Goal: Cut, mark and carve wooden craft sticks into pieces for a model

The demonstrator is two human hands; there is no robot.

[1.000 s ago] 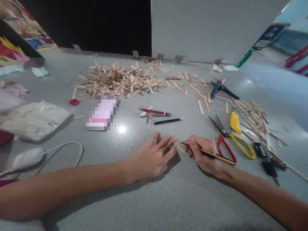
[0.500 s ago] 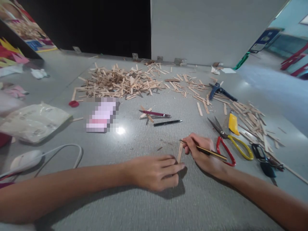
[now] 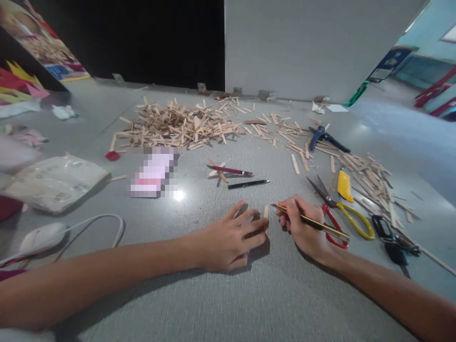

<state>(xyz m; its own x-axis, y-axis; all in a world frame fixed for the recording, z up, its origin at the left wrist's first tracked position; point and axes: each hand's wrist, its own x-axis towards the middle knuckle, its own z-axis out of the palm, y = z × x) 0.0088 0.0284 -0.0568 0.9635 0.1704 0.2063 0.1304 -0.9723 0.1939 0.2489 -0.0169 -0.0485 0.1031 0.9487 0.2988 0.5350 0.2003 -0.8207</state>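
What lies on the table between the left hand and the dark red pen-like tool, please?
In the head view, a black pen lies between the left hand and the dark red tool, touching neither.

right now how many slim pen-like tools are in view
3: a dark red one across crossed sticks, a black one just nearer, a yellow-and-black one in the right hand. The stick pile could hide more.

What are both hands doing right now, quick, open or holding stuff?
Left hand: open and spread, over part of a small wooden stick.
Right hand: closed, holding a slim black-and-gold tool.
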